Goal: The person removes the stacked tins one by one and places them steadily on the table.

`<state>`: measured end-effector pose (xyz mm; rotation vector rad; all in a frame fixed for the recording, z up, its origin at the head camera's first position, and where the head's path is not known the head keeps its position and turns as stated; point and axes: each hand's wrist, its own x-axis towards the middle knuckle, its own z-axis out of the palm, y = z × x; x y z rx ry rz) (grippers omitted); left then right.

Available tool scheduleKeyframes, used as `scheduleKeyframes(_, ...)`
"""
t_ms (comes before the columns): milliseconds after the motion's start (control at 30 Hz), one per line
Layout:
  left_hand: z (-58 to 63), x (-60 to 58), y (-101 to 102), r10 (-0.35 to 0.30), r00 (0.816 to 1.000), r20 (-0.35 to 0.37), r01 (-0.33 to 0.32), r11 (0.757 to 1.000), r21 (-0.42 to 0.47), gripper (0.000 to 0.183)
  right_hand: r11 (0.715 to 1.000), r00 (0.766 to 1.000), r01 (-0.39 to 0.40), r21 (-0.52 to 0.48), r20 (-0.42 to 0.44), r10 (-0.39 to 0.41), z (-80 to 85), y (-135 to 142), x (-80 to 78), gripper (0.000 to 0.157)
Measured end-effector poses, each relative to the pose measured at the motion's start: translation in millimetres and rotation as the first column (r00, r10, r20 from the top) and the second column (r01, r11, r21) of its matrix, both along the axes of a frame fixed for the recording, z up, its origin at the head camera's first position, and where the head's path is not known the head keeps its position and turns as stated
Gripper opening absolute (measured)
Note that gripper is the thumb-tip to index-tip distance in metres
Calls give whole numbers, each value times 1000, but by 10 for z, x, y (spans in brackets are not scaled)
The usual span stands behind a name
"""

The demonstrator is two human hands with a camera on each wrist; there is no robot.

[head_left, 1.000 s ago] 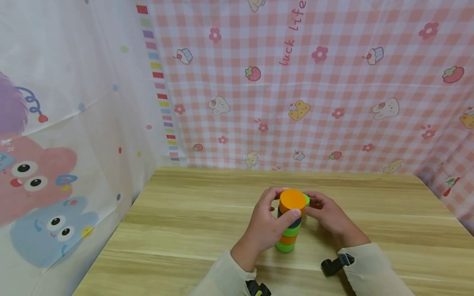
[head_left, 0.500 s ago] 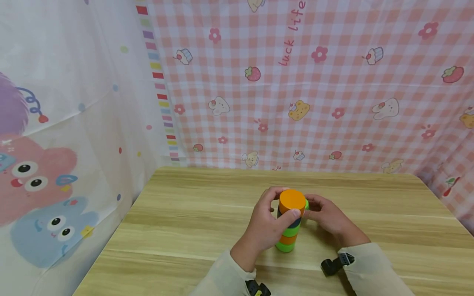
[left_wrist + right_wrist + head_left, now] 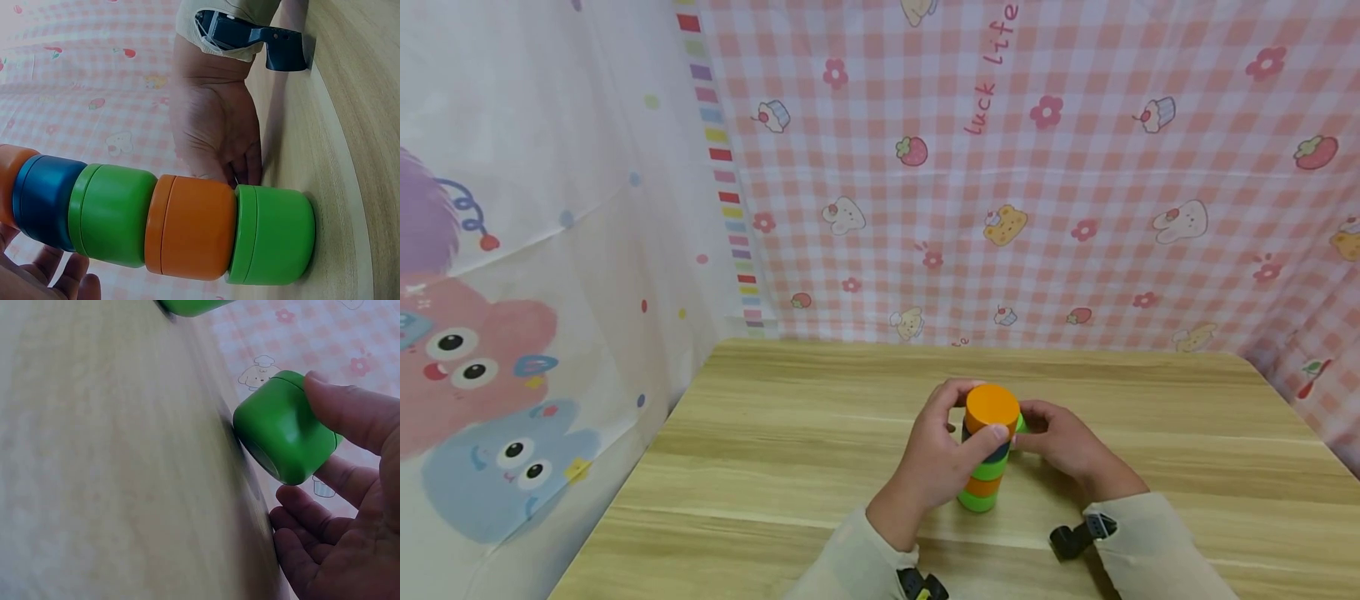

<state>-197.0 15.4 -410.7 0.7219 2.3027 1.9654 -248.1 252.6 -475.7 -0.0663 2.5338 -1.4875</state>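
Round lidded jars form an upright stack on the wooden table. From the bottom they run green (image 3: 275, 237), orange (image 3: 194, 228), green (image 3: 119, 215), dark blue (image 3: 50, 201), with an orange jar (image 3: 992, 405) on top. Around the upper part curls my left hand (image 3: 934, 457), thumb on the near side of the top jar. Behind and right of the stack, my right hand (image 3: 1067, 442) pinches another green jar (image 3: 284, 428) between thumb and fingers. That jar is tilted, its lower edge right at the tabletop; in the head view the stack mostly hides it.
The wooden table (image 3: 760, 450) spreads out around the stack. Behind it hangs a pink checked cloth (image 3: 955, 192), and a white cartoon-print cloth (image 3: 602, 275) hangs at the left. Each sleeve cuff carries a black strap mount, the right one (image 3: 1082, 535) close over the table.
My right hand has lowered slightly, bringing the green jar down behind the stack. The left hand and the stack have stayed where they were.
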Motion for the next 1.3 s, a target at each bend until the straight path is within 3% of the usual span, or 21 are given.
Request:
scheduleKeyframes(667, 37, -19, -20, -20, 1000, 23, 20, 1000, 2, 42, 1000, 1000, -10, 14, -19, 11, 3, 8, -28, 59)
scheduleKeyframes(1033, 76, -44, -68, -44, 999, 27, 45, 999, -26, 42, 998, 999, 47, 40, 22, -48, 41, 8, -24, 74)
scheduleKeyframes(1300, 113, -46, -119, -60, 996, 62, 62, 998, -30, 45, 995, 995, 101, 22, -17, -101, 74, -33, 0, 70)
